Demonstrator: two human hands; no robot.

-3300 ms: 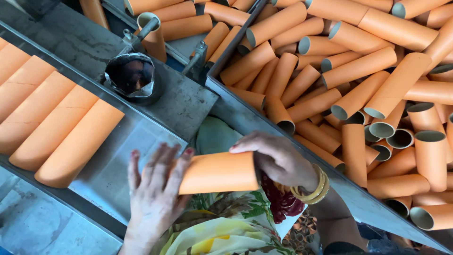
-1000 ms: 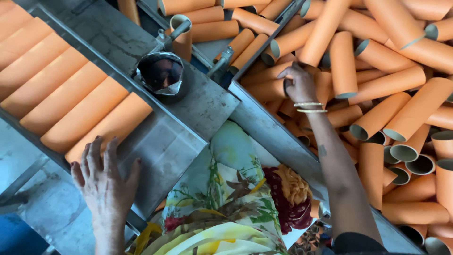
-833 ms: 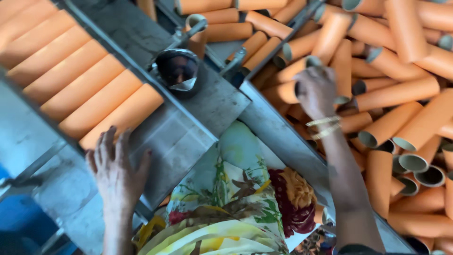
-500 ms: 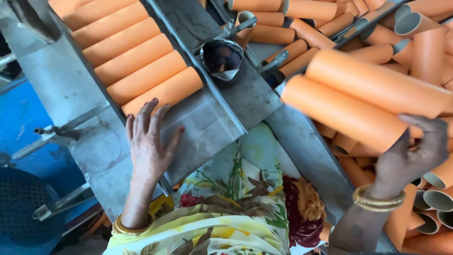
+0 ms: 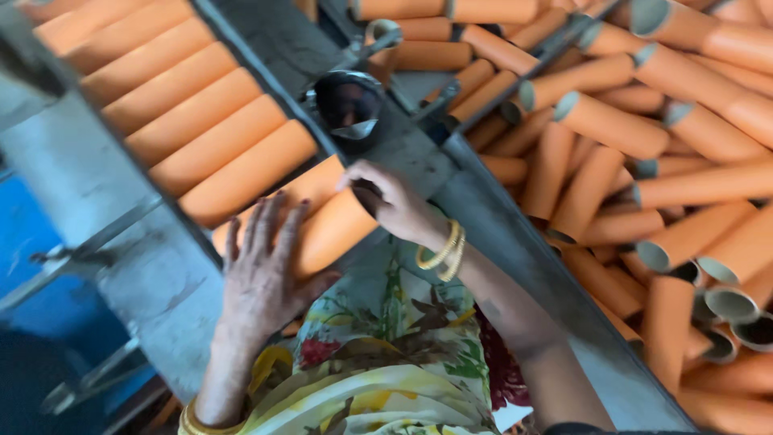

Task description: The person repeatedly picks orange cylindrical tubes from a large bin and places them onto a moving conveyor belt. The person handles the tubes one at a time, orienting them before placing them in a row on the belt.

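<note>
The left hand [image 5: 266, 270] lies flat, fingers spread apart, on the side of an orange tube [image 5: 322, 229] at the near end of the metal tray [image 5: 145, 266]. The right hand [image 5: 390, 201] is curled around the tube's right end, fingers bent together over the open rim.

The tube lies just beside, and parallel to, the row of tubes [image 5: 193, 121] already lined up on the tray, which runs from far left toward the near centre.

To do this step well, keep the tube parallel to its neighbours, press it snug against the last one, and keep the ends level so the row stays even. The flat palm should steady the tube, not crush it.

A loose pile of orange tubes [image 5: 644, 185] fills the bin on the right, beyond a grey metal ledge [image 5: 523, 242]. Their open ends show grey-white inner walls. A round dark metal fitting [image 5: 348, 105] sits at the far centre. No labels or signs are legible.
</note>
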